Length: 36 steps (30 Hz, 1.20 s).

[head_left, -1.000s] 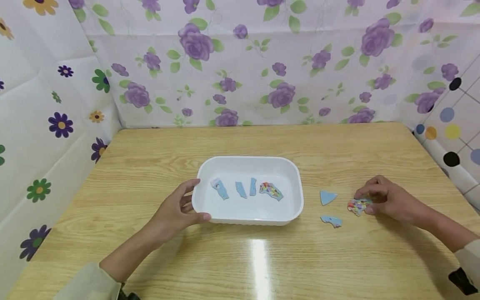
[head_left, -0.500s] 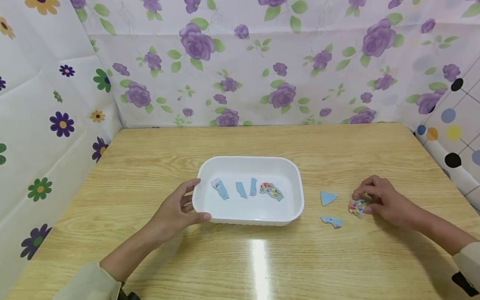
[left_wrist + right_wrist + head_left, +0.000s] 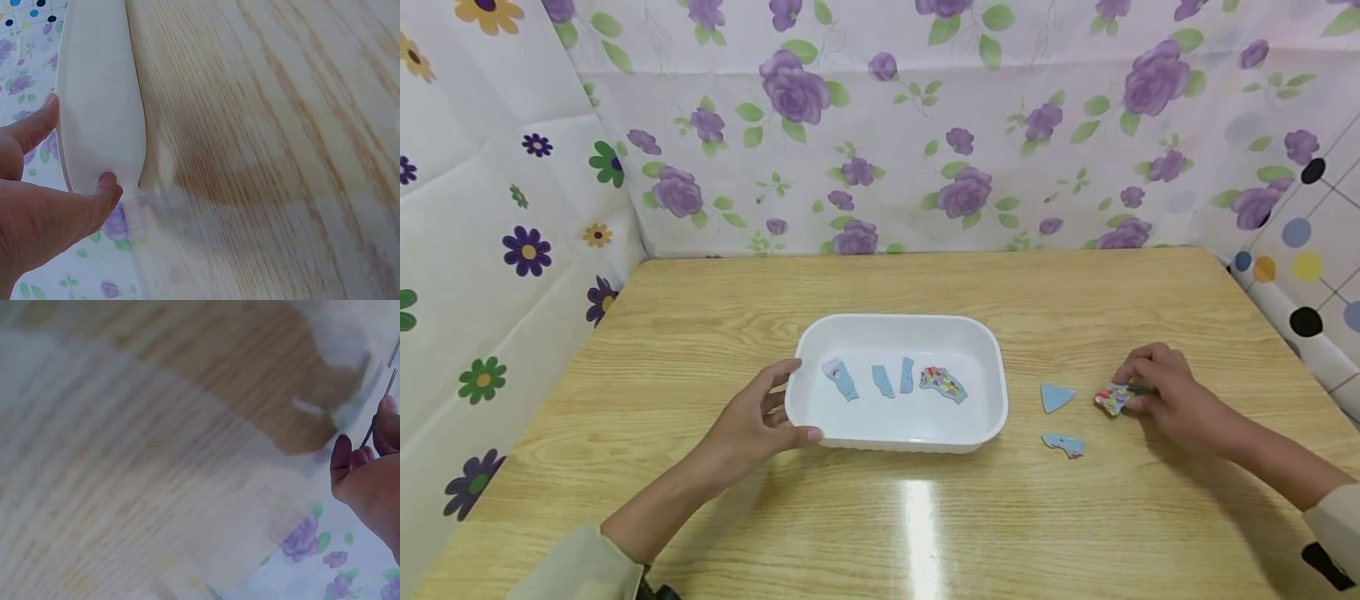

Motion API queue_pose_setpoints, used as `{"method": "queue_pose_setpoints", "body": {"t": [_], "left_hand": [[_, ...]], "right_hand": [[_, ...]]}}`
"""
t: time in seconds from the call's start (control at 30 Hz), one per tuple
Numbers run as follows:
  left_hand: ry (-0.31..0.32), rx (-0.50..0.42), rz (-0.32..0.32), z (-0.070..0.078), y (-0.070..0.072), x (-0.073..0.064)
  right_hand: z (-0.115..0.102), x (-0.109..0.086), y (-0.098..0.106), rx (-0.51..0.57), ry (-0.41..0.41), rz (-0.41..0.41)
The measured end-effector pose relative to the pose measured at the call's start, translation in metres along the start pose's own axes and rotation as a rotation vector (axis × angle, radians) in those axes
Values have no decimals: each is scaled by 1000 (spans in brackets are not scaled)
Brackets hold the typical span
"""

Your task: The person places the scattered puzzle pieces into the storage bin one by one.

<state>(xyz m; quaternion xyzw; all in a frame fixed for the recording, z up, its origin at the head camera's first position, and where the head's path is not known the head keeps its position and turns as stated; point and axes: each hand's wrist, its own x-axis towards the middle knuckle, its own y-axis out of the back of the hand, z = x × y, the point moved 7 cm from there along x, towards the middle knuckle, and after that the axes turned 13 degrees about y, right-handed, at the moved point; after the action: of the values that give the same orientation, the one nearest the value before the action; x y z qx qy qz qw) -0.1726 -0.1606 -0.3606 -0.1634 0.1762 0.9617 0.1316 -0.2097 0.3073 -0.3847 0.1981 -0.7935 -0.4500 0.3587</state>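
Note:
At the left end of a white plastic tray [image 3: 895, 425], my left hand [image 3: 752, 421] grips the rim and wall; the left wrist view shows two digits touching the tray [image 3: 103, 94]. My right hand [image 3: 1172, 398] pinches a multicoloured puzzle piece [image 3: 1111, 398] between thumb and fingers. In the right wrist view that puzzle piece [image 3: 370, 430] appears as a thin edge, tilted. Beside this hand lie a blue triangular puzzle piece [image 3: 1057, 397] and a blue irregular puzzle piece [image 3: 1063, 444]. Several pieces lie flat in the tray, including a colourful one [image 3: 943, 383].
The wooden table [image 3: 865, 525] carries the tray near its middle. Behind it hangs a cloth with purple flowers [image 3: 962, 192]. A white flowered sheet [image 3: 482, 292] borders the left side, and a dotted one [image 3: 1322, 242] the right.
My right hand has shifted the multicoloured puzzle piece slightly, turning it and raising it a little in the head view. My left hand and the tray have stayed put.

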Motion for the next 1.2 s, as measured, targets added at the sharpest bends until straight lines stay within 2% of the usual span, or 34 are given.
{"method": "queue_pose_setpoints", "body": {"t": [0.3, 0.47, 0.8, 0.93, 1.2], "left_hand": [[1, 3, 1, 0, 0, 0], [-3, 2, 4, 0, 0, -1], [-6, 12, 6, 0, 0, -2], [-4, 15, 6, 1, 0, -1], [5, 16, 9, 1, 0, 0]], "right_hand": [[9, 5, 11, 79, -127, -16], [10, 8, 14, 123, -169, -37], [6, 22, 16, 212, -186, -38], [5, 25, 18, 217, -206, -46], [-1, 42, 30, 205, -165, -27]]}}
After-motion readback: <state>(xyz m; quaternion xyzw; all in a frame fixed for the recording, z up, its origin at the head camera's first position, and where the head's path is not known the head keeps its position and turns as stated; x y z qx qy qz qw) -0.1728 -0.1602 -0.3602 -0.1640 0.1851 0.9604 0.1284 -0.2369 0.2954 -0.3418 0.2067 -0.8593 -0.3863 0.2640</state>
